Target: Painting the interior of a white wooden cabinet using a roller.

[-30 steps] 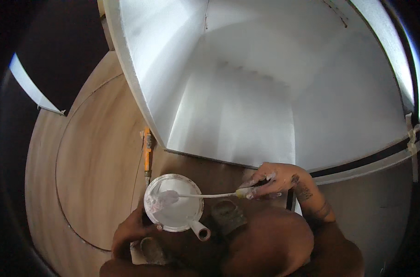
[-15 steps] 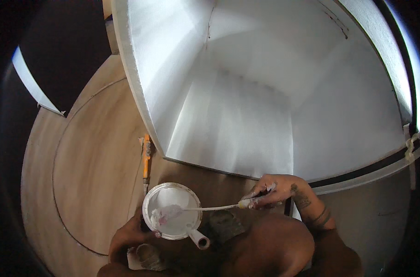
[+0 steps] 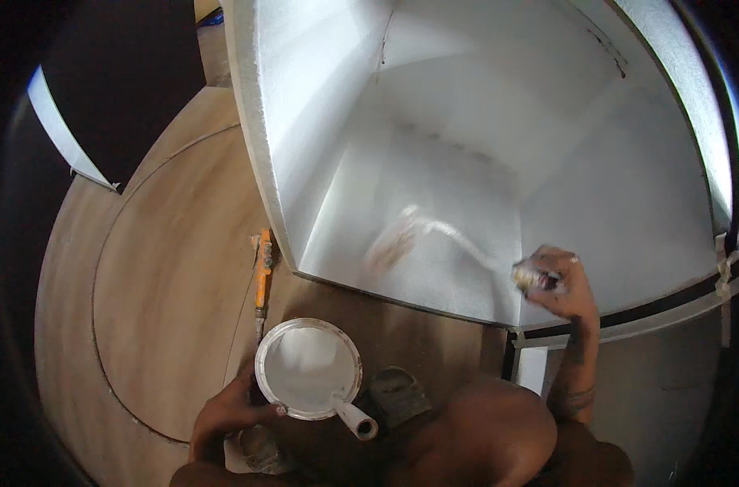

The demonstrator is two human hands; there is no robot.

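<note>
My left hand (image 3: 231, 414) grips the near left side of a round white paint bucket (image 3: 265, 391), its thumb at the rim. White paint lies inside, and a short white tube (image 3: 356, 418) leans over the near rim. My right hand (image 3: 560, 284) is closed round the handle of a small paint roller (image 3: 394, 241), its thin bent rod reaching leftward. The roller head is smeared by motion over the lower inner panel of a large white box-like shell (image 3: 434, 187). Whether the head touches the panel I cannot tell.
An orange-handled tool (image 3: 263, 272) lies on the brown wood-patterned floor (image 3: 175, 268), beyond the bucket. Beside the bucket sits a dark object (image 3: 398, 396); my bent knee (image 3: 491, 430) is nearby. The shell's dark-edged rim (image 3: 646, 312) curves along the right.
My right hand has lifted the roller out of the bucket and carried it up and right, over the shell's inside. My left hand stays on the bucket.
</note>
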